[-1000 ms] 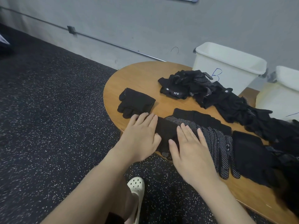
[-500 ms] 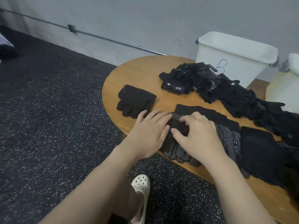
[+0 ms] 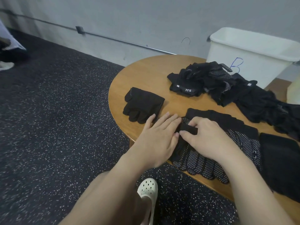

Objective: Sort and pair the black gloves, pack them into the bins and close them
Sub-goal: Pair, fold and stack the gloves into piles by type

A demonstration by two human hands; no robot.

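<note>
Pressing flat with straight fingers, the left hand (image 3: 158, 140) rests on the near-left edge of the round wooden table (image 3: 146, 75), its fingertips touching the cuff end of a dotted-palm glove (image 3: 203, 164) and pointing toward 1 o'clock. The right hand (image 3: 206, 137) sits just beside it at 3 o'clock, thumb and curled fingers pinching a raised fold of black fabric (image 3: 189, 128) at that same glove's cuff. The glove's dotted fingers overhang the table's near edge.

Observed on the table:
- 1 folded plain black glove (image 3: 142, 104) lies at 11 o'clock from the left hand, near it but apart.
- 1 flat black glove layer (image 3: 227, 119) lies under and behind the dotted glove, at 1 o'clock from the right hand.
- 1 dark flat glove (image 3: 282, 163) lies at 3 o'clock, touching the dotted glove's side.
- 1 unsorted heap of black gloves (image 3: 227, 85) runs from 12 o'clock toward 2 o'clock; white lettering shows on 1 cuff.
- 1 white bin (image 3: 259, 51), marked with a blue letter B, stands at the far side behind the heap, top open. A second pale container (image 3: 293, 93) shows only partly at the right frame edge.

A white perforated clog (image 3: 148, 190) shows on the speckled dark floor (image 3: 56, 127) below the forearms.
</note>
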